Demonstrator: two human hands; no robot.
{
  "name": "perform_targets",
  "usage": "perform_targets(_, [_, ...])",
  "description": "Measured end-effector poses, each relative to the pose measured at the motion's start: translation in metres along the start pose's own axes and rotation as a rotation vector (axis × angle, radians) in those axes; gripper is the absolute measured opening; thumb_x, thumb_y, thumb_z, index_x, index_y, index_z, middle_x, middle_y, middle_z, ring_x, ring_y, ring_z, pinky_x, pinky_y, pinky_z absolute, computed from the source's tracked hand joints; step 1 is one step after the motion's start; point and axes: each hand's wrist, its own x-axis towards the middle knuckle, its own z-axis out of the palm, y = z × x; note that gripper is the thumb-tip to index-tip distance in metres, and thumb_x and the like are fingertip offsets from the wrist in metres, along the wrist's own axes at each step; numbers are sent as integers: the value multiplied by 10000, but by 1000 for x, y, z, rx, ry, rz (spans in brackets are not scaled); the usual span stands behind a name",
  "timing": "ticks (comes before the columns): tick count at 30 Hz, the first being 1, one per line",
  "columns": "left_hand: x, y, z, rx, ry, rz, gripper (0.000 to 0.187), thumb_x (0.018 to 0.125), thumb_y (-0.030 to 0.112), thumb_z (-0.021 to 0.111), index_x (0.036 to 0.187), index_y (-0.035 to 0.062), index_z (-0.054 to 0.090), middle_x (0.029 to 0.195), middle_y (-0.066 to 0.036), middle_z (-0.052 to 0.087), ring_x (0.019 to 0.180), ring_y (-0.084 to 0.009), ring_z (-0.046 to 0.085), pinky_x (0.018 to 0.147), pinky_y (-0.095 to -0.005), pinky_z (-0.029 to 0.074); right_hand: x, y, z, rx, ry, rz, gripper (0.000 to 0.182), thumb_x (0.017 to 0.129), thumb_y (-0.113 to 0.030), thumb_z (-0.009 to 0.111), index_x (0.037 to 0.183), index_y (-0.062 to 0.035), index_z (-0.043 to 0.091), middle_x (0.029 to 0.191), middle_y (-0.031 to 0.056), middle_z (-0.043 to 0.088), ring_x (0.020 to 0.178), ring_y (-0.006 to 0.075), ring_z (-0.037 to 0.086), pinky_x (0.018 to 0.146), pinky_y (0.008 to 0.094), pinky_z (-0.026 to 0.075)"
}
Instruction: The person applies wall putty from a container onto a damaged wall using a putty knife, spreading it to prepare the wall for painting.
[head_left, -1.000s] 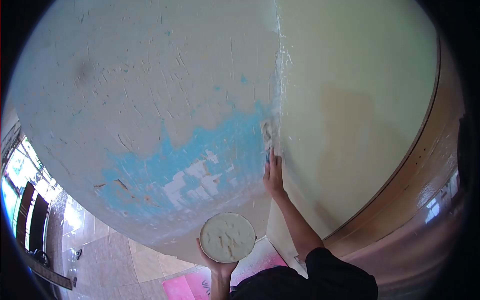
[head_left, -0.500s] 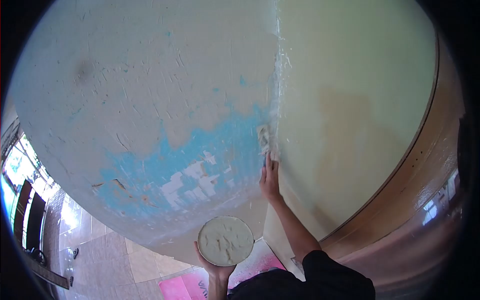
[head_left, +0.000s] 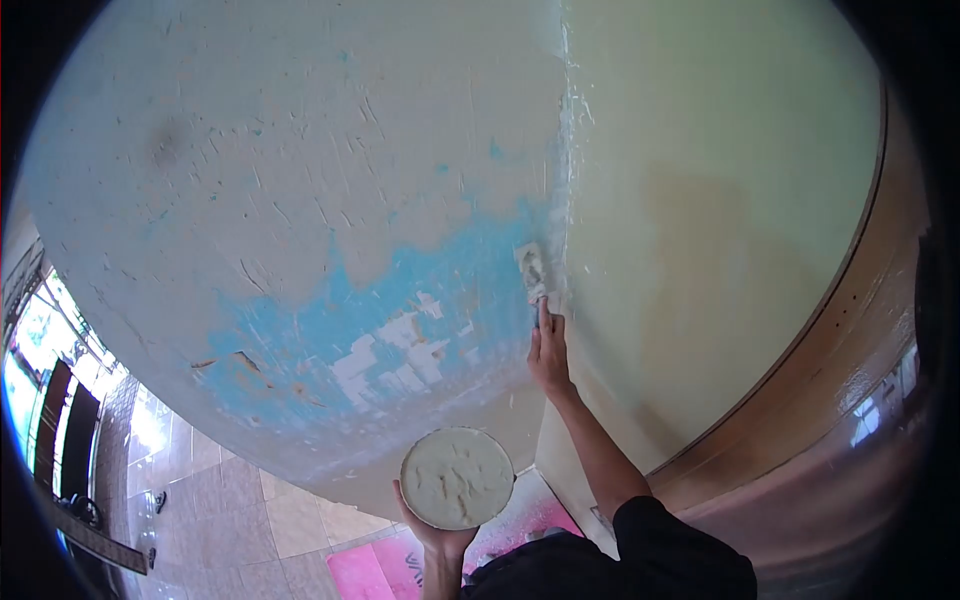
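My left hand holds up a round container of pale, creamy paste from below and the side, its surface marked with small dents. Fingers of my right hand are wrapped round the handle of a putty knife, whose blade is coated with whitish paste. The blade is at the wall, by the right end of a blue patch and just left of the corner. Whether it presses on the wall is hard to tell. White smears run up the corner.
A greenish-yellow wall stands on the right, with brown trim along its edge. Below lie a pink sheet and floor tiles. Dark panels stand at the bright opening on the far left.
The knife's blade has turned and shows more of its paste-covered face, slightly left of the corner. The whole view has shifted a little; my left hand still holds the container.
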Motion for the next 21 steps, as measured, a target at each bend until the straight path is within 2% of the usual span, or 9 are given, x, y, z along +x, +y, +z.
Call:
perform_targets(2, [1, -1, 4, 32, -2, 6, 750, 834, 668, 423, 1404, 181, 390, 1436, -73, 376, 1311, -317, 352, 1077, -575, 253, 20, -7, -5, 17, 39, -12, 642, 898, -9, 496, 1479, -72, 230, 991, 190, 455, 868, 360, 519, 734, 422, 459])
perform_targets(4, [0, -1, 4, 66, 7, 10, 744, 838, 675, 397, 1401, 188, 398, 1429, -59, 390, 1309, -296, 360, 1082, -540, 261, 69, -26, -17, -64, 189, -66, 619, 910, -33, 492, 1476, -75, 245, 986, 173, 445, 846, 334, 520, 718, 413, 449])
perform_targets(7, [2, -2, 3, 103, 7, 5, 750, 834, 680, 401, 1401, 189, 400, 1423, -57, 400, 1304, -296, 366, 1079, -539, 265, 109, -43, -30, -89, 121, -61, 622, 916, -51, 490, 1480, -85, 231, 979, 171, 461, 827, 329, 536, 692, 404, 471])
perform_targets(10, [0, -4, 3, 105, -4, -20, 756, 831, 687, 401, 1400, 190, 402, 1419, -57, 407, 1301, -296, 371, 1075, -536, 272, 79, -27, -15, -277, 73, 18, 647, 910, -56, 503, 1486, -113, 214, 968, 168, 480, 810, 335, 551, 661, 401, 495])
perform_targets(12, [-1, -3, 3, 52, -47, -25, 761, 834, 664, 435, 1408, 168, 380, 1437, -93, 372, 1308, -341, 354, 1063, -609, 266, 38, -13, -5, -252, 14, 79, 665, 907, -69, 508, 1491, -141, 198, 964, 176, 489, 809, 350, 556, 656, 413, 508])
perform_targets(15, [0, -2, -1, 59, -27, -13, 771, 832, 673, 429, 1412, 168, 376, 1436, -91, 376, 1310, -335, 358, 1064, -596, 273, -13, 0, -6, -174, -33, 106, 655, 909, -68, 504, 1489, -125, 204, 973, 177, 487, 806, 342, 555, 657, 408, 500])
perform_targets(17, [1, -2, 0, 46, -50, -25, 775, 831, 677, 427, 1413, 168, 373, 1436, -91, 378, 1309, -333, 360, 1064, -590, 277, -8, 7, -11, -120, -40, 96, 648, 909, -63, 501, 1487, -111, 212, 977, 177, 485, 803, 337, 554, 656, 406, 495])
perform_targets(19, [2, -2, 1, 34, -59, -41, 780, 830, 681, 425, 1415, 168, 371, 1436, -90, 379, 1308, -332, 362, 1064, -583, 280, 13, 1, -22, -123, 64, -87, 622, 913, -50, 496, 1478, -103, 242, 980, 168, 480, 790, 322, 550, 648, 400, 485])
perform_targets(21, [2, -3, -3, 112, -32, -37, 789, 827, 688, 422, 1418, 167, 367, 1436, -93, 380, 1310, -335, 361, 1064, -584, 279, 50, -16, -30, -125, 132, -112, 608, 918, -53, 491, 1475, -111, 256, 974, 168, 476, 788, 323, 545, 653, 406, 481])
